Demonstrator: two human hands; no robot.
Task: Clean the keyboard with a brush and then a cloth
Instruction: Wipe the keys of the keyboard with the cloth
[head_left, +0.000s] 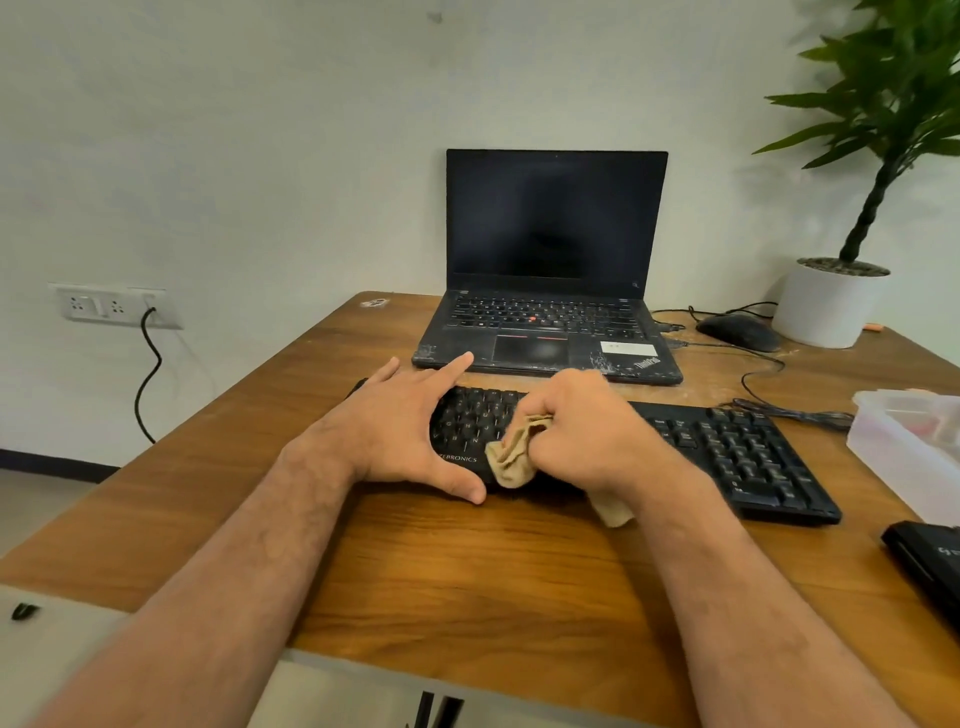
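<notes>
One head-worn wide-angle view, looking forward and down from above the near edge of the wooden desk (467, 561). Both forearms run up from the bottom; the keyboard (727, 447) sits close, the laptop (550, 260) behind it, the wall beyond.

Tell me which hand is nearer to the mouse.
Right. The right hand grips the cloth mid-keyboard, with the mouse beyond it to the right. The left hand rests on the keyboard's left end, farther away.
</notes>
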